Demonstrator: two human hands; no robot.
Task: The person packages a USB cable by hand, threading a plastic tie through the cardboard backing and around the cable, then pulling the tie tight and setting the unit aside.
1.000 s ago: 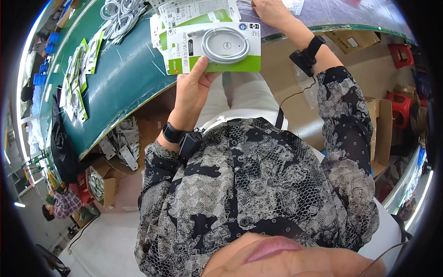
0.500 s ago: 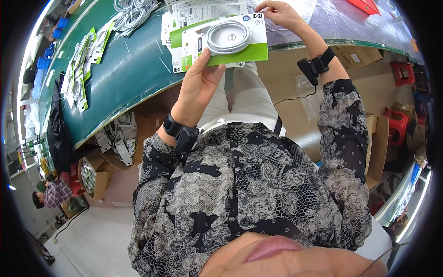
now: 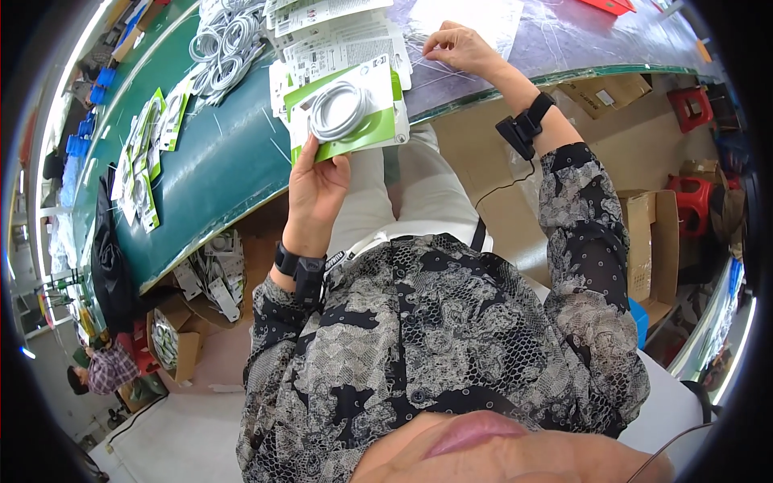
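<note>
I see my left hand (image 3: 316, 181) gripping the lower edge of a green-and-white card package (image 3: 346, 109), thumb on its face and the other fingers behind it, so the hand is closed on that card. A coil of white cable (image 3: 338, 111) sits in the card's middle, just above my thumb. The package is tilted, its far end leaning out over the near edge of the green table (image 3: 217, 169).

My right hand (image 3: 459, 48) is well apart from that grip, up and to the right of it, resting on a sheet of clear film (image 3: 564, 40) that covers that stretch of the bench. Its fingertips (image 3: 427, 47) are pinched together on something thin and clear at the film; I cannot tell what it is, only that the hand is closed in a pinch.

Just beyond the held card lie printed white sheets (image 3: 338, 44), between the 2 hands. Further left of the grip is a heap of loose white cable coils (image 3: 225, 48), and further left again a row of finished green cards (image 3: 145, 153). Below my right wrist, under the bench, stand open cardboard boxes (image 3: 652, 241).
</note>
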